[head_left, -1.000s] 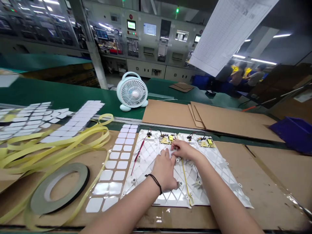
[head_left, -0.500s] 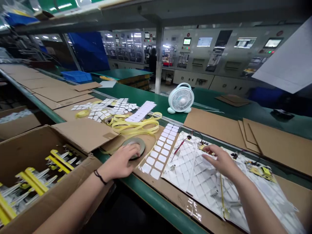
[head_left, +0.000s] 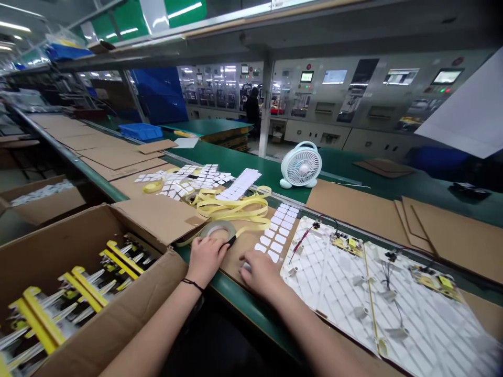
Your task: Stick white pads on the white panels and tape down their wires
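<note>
Hands have both left the white panel (head_left: pixel 353 298). A second ago they pressed on it side by side. Then the left hand (head_left: pixel 205 257) went over to the tape roll (head_left: pixel 218 224), and now the right hand (head_left: pixel 260 272) has come over too.

The roll lies flat on the brown card on the worktop (head_left: pixel 236 294), just beside the sheet of white pads (head_left: pixel 280 230). The left fingers rest loosely on the near edge of the roll and are not closed round it. The right hand sits on the near end of the pad sheet. Its fingers are tucked under the hand, so I cannot tell if they pinch a pad.

So the panel lies alone now, with its wires and little boards on top. The work looks to have moved from the panel to the tape and pads. The open box (head_left: pixel 47 246) with yellow parts (head_left: pixel 82 283) is near the left arm, not touched.
</note>
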The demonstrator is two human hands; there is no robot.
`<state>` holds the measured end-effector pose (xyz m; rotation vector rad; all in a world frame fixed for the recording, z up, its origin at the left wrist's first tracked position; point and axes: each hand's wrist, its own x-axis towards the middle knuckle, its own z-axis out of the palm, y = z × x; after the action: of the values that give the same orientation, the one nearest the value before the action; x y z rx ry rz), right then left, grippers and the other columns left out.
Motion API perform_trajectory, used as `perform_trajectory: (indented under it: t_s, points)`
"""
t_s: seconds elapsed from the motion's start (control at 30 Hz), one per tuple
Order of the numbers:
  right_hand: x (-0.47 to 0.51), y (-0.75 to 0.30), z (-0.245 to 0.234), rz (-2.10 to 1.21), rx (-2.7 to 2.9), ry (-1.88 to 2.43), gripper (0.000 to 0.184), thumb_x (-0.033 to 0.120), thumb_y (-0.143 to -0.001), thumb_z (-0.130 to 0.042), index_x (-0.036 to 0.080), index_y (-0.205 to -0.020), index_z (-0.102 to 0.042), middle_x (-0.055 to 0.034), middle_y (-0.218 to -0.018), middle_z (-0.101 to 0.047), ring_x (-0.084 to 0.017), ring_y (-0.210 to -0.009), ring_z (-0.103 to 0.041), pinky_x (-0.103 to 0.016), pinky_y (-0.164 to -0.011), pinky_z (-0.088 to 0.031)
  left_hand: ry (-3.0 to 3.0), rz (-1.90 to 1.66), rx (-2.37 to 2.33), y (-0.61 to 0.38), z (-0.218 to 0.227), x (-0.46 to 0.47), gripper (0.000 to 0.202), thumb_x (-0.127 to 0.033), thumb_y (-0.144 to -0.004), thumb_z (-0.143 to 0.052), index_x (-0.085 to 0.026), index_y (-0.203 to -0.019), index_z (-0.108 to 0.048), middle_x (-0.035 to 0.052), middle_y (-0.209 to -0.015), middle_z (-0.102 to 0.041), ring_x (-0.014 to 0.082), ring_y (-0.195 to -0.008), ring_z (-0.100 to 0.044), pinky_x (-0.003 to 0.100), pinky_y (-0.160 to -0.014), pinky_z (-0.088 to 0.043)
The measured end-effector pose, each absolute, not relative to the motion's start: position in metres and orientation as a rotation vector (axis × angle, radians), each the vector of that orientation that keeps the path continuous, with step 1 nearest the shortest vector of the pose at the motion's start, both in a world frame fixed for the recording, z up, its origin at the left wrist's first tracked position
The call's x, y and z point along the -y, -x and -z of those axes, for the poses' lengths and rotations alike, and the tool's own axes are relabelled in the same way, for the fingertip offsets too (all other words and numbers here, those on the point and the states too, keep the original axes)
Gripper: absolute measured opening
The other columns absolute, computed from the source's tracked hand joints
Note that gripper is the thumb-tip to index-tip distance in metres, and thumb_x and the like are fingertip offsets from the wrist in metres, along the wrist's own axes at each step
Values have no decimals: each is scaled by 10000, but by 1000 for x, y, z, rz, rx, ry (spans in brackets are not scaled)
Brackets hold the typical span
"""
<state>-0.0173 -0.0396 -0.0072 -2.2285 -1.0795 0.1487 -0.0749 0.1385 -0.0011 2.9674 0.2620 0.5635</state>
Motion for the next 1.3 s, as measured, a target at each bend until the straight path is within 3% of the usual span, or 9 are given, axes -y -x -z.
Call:
perform_trajectory:
  t_s: [0.17,0.3,0.4,0.5,0.6,0.83,1.0,1.17,1.3]
  points:
    - [28,13,26,3,792,1951,423,236,-853,-537,233,-1273,-485,-89,-1203,-588,-258,-1095,-542,-410,-948,-415,-2648,-480,57,74,0,-134,262,-311,-941,-383,-219,-1016,-617,56,-1016,-667,209,-986,-570,395,-917,-390]
    - [27,9,33,74,879,1892,233,207,-872,-521,251,-1075,-626,-50,-1015,-663,-232,-964,-584,-383,-886,-437,-2580,-455,198,78,-5,-129,259,-290,-937,-399,-218,-1008,-637,76,-1131,-628,204,-1070,-541,387,-952,-419]
    - [27,7,36,158,942,1857,200,192,-875,-504,234,-979,-670,-61,-904,-646,-228,-878,-568,-374,-812,-456,-2767,-561,266,78,-11,-128,245,-240,-914,-439,-258,-971,-676,38,-1405,-440,250,-1298,-353,501,-1087,-261]
    - [26,6,37,162,904,1781,227,166,-864,-498,238,-983,-676,-59,-909,-651,-215,-873,-579,-360,-809,-473,-2868,-450,350,75,-13,-129,256,-208,-902,-460,-301,-1004,-676,6,-1244,-598,231,-1237,-435,572,-1124,-94]
    - [27,9,36,164,807,1723,212,155,-842,-538,238,-973,-683,-44,-944,-680,-201,-898,-605,-340,-849,-478,-2762,-347,284,70,-12,-128,246,-220,-902,-461,-286,-1011,-672,-9,-1029,-697,197,-1138,-519,556,-1135,-55]
    - [28,11,36,301,743,1654,171,119,-810,-560,225,-833,-692,-25,-817,-684,-175,-786,-618,-301,-760,-492,-2449,-180,63,68,-12,-121,293,-169,-764,-504,-259,-967,-696,26,-1048,-680,226,-1104,-533,521,-1128,-103]
    - [30,11,38,392,813,1736,123,97,-764,-547,188,-709,-607,-39,-779,-613,-182,-766,-561,-308,-712,-450,-2325,-169,47,52,-9,-133,322,-211,-731,-495,-222,-977,-702,58,-1069,-672,254,-1121,-521,463,-1083,-272]
    - [31,21,32,273,1052,1716,125,105,-699,-572,186,-702,-477,-46,-938,-584,-197,-880,-526,-330,-786,-408,-2495,-242,-45,19,-19,-144,323,-238,-750,-478,-249,-990,-693,52,-1098,-653,280,-1136,-510,571,-1121,-64]
    - [31,25,29,170,1019,1694,146,120,-720,-541,192,-719,-415,-33,-891,-564,-171,-804,-508,-300,-735,-397,-2574,-311,92,16,-29,-144,423,-167,-710,-483,-238,-1099,-632,52,-1272,-562,282,-1221,-443,552,-1115,-153]
